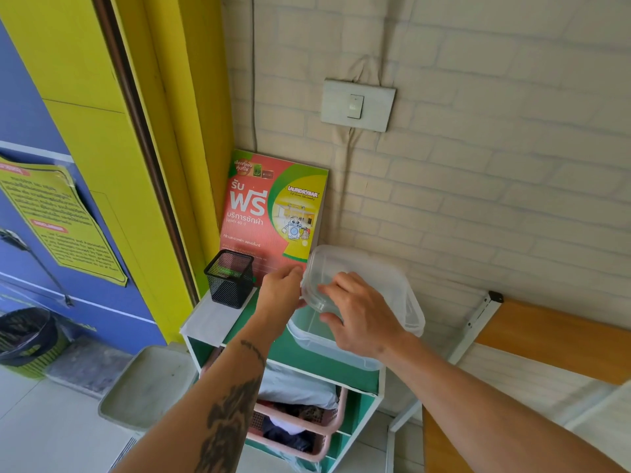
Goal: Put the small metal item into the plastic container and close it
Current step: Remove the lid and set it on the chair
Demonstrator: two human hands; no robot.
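Clear smooth plastic container (327, 339), black wire-mesh metal cup (229, 278), glossy printed sign (273, 213).

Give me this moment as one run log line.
stage: lid handling | left hand: on lid edge | right hand: gripping lid | container: open, on shelf | metal item: unseen

Mesh pen cup (230, 278) left of shelf top (208, 317), poster (273, 213) behind, wall right, open approach from front
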